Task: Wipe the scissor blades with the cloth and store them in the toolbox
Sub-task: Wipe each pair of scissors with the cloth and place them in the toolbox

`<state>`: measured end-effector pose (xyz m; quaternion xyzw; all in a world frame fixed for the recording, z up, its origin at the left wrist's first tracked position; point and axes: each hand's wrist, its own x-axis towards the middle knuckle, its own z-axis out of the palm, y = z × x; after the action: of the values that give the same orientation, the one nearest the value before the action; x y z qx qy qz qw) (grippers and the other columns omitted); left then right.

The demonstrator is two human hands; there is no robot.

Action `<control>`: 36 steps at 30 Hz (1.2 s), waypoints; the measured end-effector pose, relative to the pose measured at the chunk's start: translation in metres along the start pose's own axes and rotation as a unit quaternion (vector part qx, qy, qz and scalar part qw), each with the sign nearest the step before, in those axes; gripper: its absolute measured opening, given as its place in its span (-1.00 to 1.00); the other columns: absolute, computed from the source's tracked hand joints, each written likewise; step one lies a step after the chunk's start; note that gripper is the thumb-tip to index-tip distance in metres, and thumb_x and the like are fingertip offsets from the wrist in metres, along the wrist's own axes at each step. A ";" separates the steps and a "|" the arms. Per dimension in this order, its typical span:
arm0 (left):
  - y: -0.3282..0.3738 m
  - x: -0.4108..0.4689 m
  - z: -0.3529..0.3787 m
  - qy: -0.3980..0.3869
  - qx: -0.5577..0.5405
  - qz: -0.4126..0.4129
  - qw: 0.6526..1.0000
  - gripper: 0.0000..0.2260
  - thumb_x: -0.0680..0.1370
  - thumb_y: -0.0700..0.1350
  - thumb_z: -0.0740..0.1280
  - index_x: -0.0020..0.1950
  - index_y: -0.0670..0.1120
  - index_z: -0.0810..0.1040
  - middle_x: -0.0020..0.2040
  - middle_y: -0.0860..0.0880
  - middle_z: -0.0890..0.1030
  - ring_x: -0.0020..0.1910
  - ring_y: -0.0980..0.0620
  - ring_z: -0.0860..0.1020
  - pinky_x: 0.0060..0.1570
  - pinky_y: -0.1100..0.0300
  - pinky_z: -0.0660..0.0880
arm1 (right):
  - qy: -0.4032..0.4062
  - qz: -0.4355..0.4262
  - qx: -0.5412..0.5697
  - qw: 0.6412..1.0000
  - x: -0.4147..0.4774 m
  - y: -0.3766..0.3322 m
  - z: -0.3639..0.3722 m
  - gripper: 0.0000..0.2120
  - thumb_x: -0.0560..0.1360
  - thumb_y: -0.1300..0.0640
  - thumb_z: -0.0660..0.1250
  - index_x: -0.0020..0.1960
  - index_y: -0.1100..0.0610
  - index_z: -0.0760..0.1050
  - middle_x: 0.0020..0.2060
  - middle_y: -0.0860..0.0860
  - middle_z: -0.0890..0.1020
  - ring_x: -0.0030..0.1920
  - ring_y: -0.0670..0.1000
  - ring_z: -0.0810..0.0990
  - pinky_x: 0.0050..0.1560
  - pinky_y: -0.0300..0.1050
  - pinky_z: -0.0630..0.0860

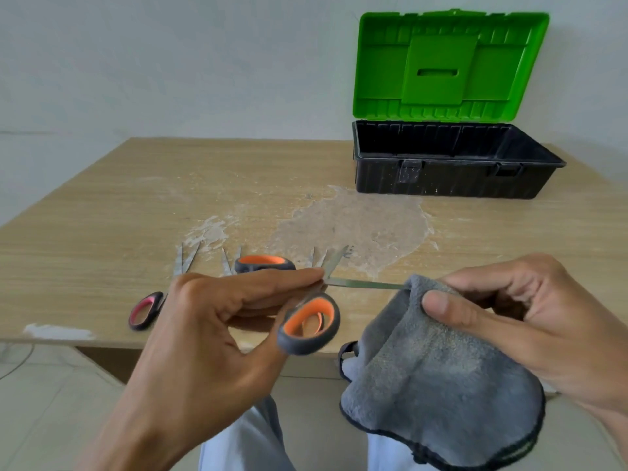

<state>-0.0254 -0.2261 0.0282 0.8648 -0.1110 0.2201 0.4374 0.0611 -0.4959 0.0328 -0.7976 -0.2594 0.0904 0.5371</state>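
Here no readable writing shows. The left hand (217, 321) grips orange-handled scissors (307, 322), its blade (365, 284) pinched in the grey cloth (438, 379) by the right hand (516, 321). Far right, the toolbox (452, 178) stands open on the scuffed wooden table (102, 239) before a pale wall (170, 62).

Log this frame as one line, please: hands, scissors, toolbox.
left hand: holds orange-handled scissors | right hand: pinches grey cloth on blade | toolbox: open | other scissors wait on table
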 end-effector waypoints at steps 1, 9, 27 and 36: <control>-0.001 -0.001 0.000 -0.007 -0.013 0.000 1.000 -0.75 0.48 -0.12 0.41 0.15 0.02 0.70 0.02 0.22 0.72 0.08 0.27 0.65 -0.01 0.39 0.58 | -0.001 0.000 0.001 1.000 0.000 0.001 0.000 -0.58 0.47 -0.22 0.47 -0.11 0.15 0.77 -0.25 0.37 0.68 -0.24 0.46 0.63 -0.32 0.25 0.53; 0.013 -0.001 0.009 0.041 -0.154 -0.086 0.983 -0.57 0.48 0.31 0.28 -0.04 0.03 0.75 -0.14 0.07 0.76 -0.08 0.10 0.72 -0.17 0.32 0.61 | -0.007 -0.013 0.005 1.000 -0.001 -0.004 0.003 -0.70 0.45 -0.20 0.45 -0.10 0.01 0.79 -0.21 0.13 0.78 -0.19 0.19 0.77 -0.21 0.14 0.63; 0.010 0.001 0.020 0.123 -0.393 -0.327 0.850 -0.59 0.23 -0.17 0.64 -0.05 -0.12 0.53 -0.18 -0.26 0.73 -0.27 -0.10 0.70 -0.42 0.26 0.55 | -0.009 0.016 -0.003 1.000 -0.005 0.009 -0.008 -0.42 0.45 -0.35 0.45 -0.05 0.20 0.75 -0.12 0.49 0.62 -0.11 0.56 0.58 -0.15 0.39 0.57; 0.018 0.000 0.017 0.106 -0.361 -0.292 0.879 -0.86 0.15 -0.15 0.54 -0.32 -0.10 0.73 -0.24 -0.23 0.73 -0.27 -0.10 0.71 -0.42 0.27 0.56 | -0.039 -0.026 0.089 0.995 -0.009 -0.005 -0.010 -0.61 0.40 -0.33 0.49 0.07 -0.11 0.77 -0.01 -0.02 0.80 0.02 0.01 0.79 -0.02 -0.24 0.68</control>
<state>-0.0273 -0.2498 0.0321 0.6117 0.1219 0.1175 0.7727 0.0562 -0.5070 0.0399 -0.7354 -0.2916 0.1308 0.5976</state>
